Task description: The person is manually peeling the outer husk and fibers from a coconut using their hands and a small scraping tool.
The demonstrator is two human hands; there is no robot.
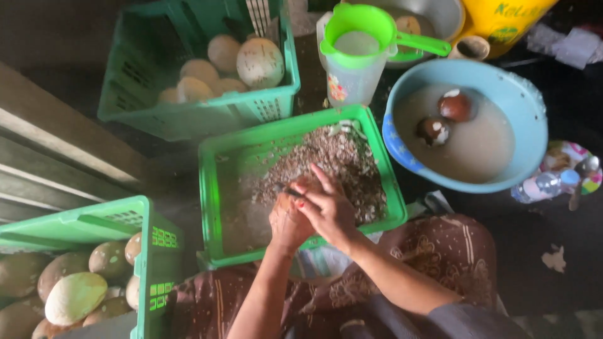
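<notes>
My left hand (286,221) cups a brown round shelled coconut (303,186) over a green plastic basket (210,188) that holds a heap of brown shavings (333,160). My right hand (330,207) lies over the coconut and grips a small dark tool (286,188), whose tip pokes out to the left. The two hands touch each other. Most of the coconut is hidden by the fingers.
A green crate (125,88) at the back and another (154,263) at the left hold pale peeled coconuts. A blue basin (524,100) of cloudy water with two brown coconuts stands at the right. A green-lidded jug (352,69) and a yellow container (502,19) are behind.
</notes>
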